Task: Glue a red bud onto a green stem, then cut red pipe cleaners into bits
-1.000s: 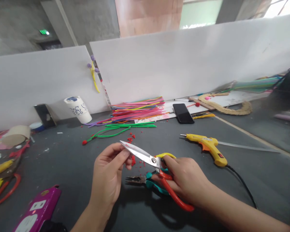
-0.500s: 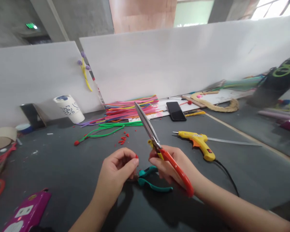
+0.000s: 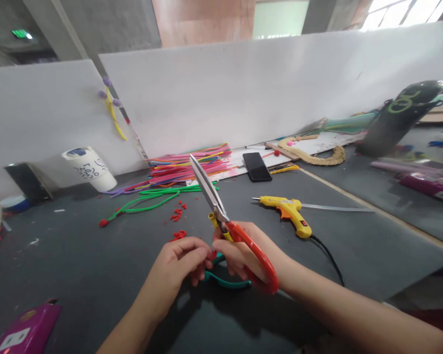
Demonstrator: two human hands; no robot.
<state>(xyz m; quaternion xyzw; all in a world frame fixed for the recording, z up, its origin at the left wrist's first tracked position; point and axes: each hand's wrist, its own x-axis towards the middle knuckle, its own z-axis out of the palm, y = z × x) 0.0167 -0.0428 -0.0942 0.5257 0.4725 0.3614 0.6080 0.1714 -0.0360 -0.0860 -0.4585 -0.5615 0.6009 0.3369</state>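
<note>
My right hand (image 3: 245,250) is wrapped round red-handled scissors (image 3: 256,253), whose blades point up and away, nearly closed. A yellow bit (image 3: 213,220) shows by their pivot. The fingers of my left hand (image 3: 173,263) are pinched close to my right fingertips. A small red piece (image 3: 213,255) shows between the two hands, at my left fingertips. Below them on the table lie pliers with teal handles (image 3: 231,283), their jaws hidden by my left hand. Little red bits (image 3: 178,235) form a pile just beyond my left hand, with more red scraps (image 3: 176,214) behind it.
A yellow glue gun (image 3: 295,211) lies to the right, its black cord running toward me. Further back are a phone (image 3: 257,167), a bundle of coloured pipe cleaners (image 3: 188,164), green stems (image 3: 147,209) and a white cup (image 3: 90,169). A purple power strip (image 3: 27,329) sits front left.
My hands have come together, the right moving in toward the left with the scissors. The pile of red bits beyond my left hand now shows. The view has shifted slightly right.
</note>
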